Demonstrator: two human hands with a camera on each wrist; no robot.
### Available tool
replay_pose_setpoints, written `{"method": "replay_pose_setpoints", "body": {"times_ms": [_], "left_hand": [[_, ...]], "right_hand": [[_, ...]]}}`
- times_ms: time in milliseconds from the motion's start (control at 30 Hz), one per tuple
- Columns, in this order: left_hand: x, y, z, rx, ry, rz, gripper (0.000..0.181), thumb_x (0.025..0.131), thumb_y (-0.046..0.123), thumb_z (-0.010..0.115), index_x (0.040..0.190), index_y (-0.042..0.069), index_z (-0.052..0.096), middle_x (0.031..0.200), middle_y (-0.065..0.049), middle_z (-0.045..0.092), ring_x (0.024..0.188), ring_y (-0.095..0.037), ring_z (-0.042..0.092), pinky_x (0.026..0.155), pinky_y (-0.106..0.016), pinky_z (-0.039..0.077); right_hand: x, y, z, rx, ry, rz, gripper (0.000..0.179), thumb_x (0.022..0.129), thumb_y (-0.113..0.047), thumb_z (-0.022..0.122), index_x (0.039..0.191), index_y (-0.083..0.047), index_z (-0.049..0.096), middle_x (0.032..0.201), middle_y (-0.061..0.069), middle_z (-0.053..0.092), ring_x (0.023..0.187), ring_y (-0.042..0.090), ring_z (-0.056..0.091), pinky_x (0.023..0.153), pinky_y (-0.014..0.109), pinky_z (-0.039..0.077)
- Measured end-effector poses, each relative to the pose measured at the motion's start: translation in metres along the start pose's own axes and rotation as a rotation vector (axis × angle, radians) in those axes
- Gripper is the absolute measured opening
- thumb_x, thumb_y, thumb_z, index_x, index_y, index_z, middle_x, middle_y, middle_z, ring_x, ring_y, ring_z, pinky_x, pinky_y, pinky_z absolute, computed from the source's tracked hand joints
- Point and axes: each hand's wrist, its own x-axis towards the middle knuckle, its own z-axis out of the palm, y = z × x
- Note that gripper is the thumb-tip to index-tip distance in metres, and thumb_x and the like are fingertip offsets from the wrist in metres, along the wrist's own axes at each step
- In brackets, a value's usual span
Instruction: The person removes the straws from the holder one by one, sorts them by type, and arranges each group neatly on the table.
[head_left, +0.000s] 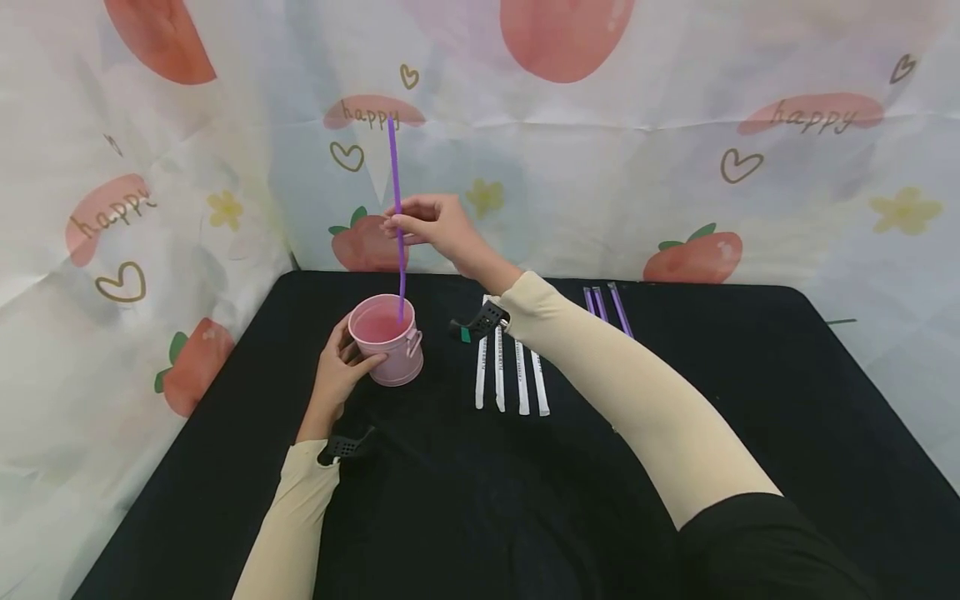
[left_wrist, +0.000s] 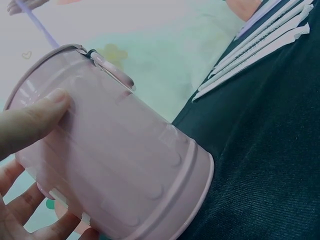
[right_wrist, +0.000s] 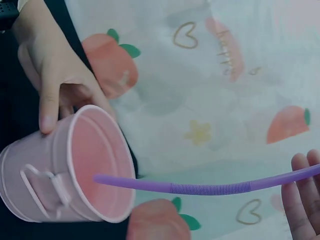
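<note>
A small pink metal bucket (head_left: 397, 365) stands on the black table, its handle folded at the side. My left hand (head_left: 335, 377) grips it from the left, the thumb on the near wall and fingers around the far side in the left wrist view. Above the bucket, my right hand (head_left: 442, 225) pinches a long purple bendy straw (head_left: 395, 167) partway along its length. The straw stands almost upright, its lower end inside the bucket's mouth. Its ribbed section (right_wrist: 210, 189) shows in the right wrist view, between the hand and the rim.
Several white paper-wrapped straws (head_left: 522, 383) lie side by side right of the bucket, partly under the right forearm. Beyond that arm lie purple straws (head_left: 619, 310) near the table's back edge. A patterned cloth (head_left: 600, 183) hangs behind the black table (head_left: 787, 400).
</note>
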Motion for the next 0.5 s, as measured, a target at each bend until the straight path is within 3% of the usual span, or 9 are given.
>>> {"method": "replay_pose_setpoints", "body": {"times_ms": [133, 200, 333, 500], "left_hand": [[-0.001, 0.001, 0.0, 0.011, -0.006, -0.003, 0.081, 0.081, 0.002, 0.07, 0.148, 0.009, 0.024, 0.15, -0.016, 0.031, 0.139, -0.036, 0.032, 0.113, -0.049, 0.029], [-0.001, 0.001, 0.001, 0.016, -0.01, -0.002, 0.081, 0.081, 0.002, 0.07, 0.148, 0.008, 0.023, 0.15, -0.017, 0.03, 0.139, -0.036, 0.031, 0.113, -0.05, 0.029], [-0.001, 0.001, 0.001, 0.027, -0.008, -0.004, 0.081, 0.082, 0.003, 0.07, 0.148, 0.008, 0.023, 0.15, -0.017, 0.03, 0.139, -0.037, 0.031, 0.113, -0.05, 0.03], [-0.001, 0.0, 0.0, 0.036, -0.002, -0.013, 0.081, 0.082, 0.004, 0.07, 0.148, 0.009, 0.022, 0.151, -0.017, 0.029, 0.139, -0.036, 0.031, 0.113, -0.049, 0.03]], "right_hand": [[-0.006, -0.01, -0.014, 0.027, 0.02, -0.028, 0.021, 0.088, -0.001, 0.061, 0.106, 0.011, 0.063, 0.082, 0.002, 0.072, 0.083, 0.019, 0.071, 0.082, 0.037, 0.057], [-0.011, -0.014, -0.022, 0.037, 0.028, -0.046, 0.02, 0.088, 0.0, 0.06, 0.105, 0.011, 0.062, 0.08, -0.002, 0.071, 0.08, 0.016, 0.07, 0.082, 0.038, 0.057], [-0.023, -0.018, -0.04, 0.035, 0.031, -0.052, 0.019, 0.089, 0.0, 0.059, 0.105, 0.011, 0.062, 0.08, -0.002, 0.071, 0.078, 0.014, 0.07, 0.082, 0.038, 0.057], [-0.042, -0.016, -0.06, 0.025, 0.05, 0.003, 0.019, 0.089, 0.0, 0.058, 0.105, 0.011, 0.061, 0.081, 0.0, 0.071, 0.077, 0.014, 0.07, 0.08, 0.037, 0.057]]}}
